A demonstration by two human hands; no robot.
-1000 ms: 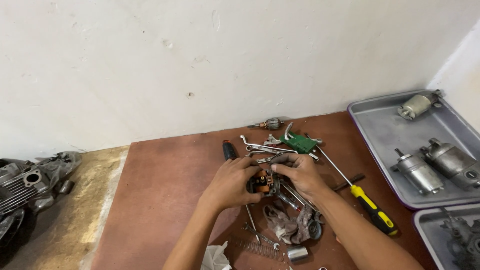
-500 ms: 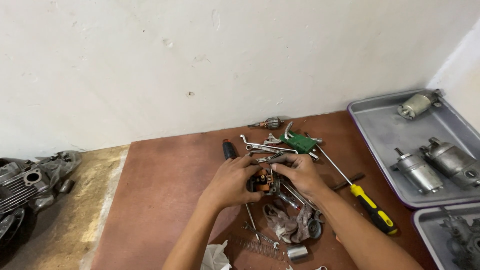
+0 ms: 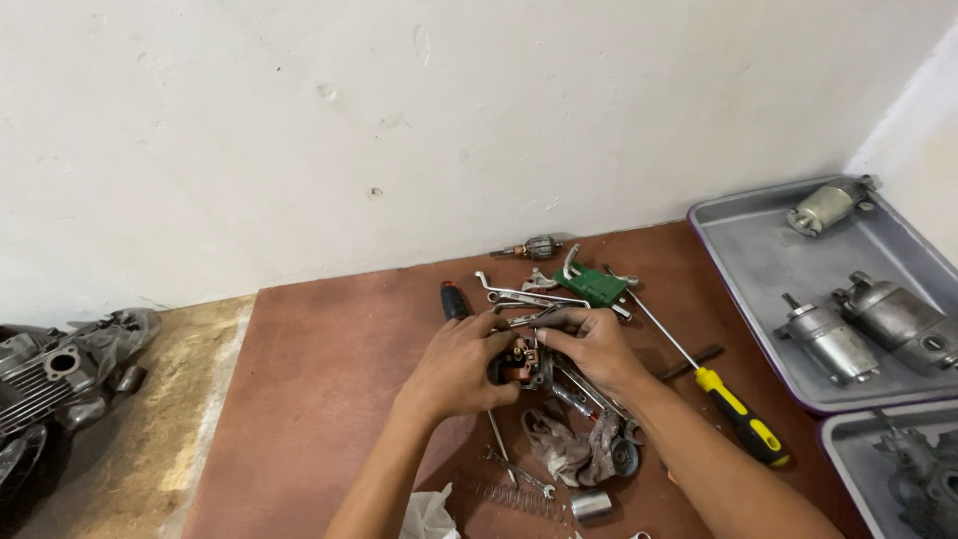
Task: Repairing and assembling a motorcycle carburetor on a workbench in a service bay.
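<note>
Both hands stay clamped on a small motor part (image 3: 521,361) above the brown board (image 3: 329,389).

The left hand (image 3: 457,364) and right hand (image 3: 596,344) grip it from either side, unmoved since before; wrenches (image 3: 524,295), a yellow-handled screwdriver (image 3: 733,409) and a rag (image 3: 574,449) lie around.

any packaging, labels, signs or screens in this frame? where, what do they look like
Green package: flat green rectangular pack on the brown board, among the wrenches just beyond the right hand; any print is too small to tell.
No signs or screens in view.
No labels can be made out on the motors in the grey tray.
</note>
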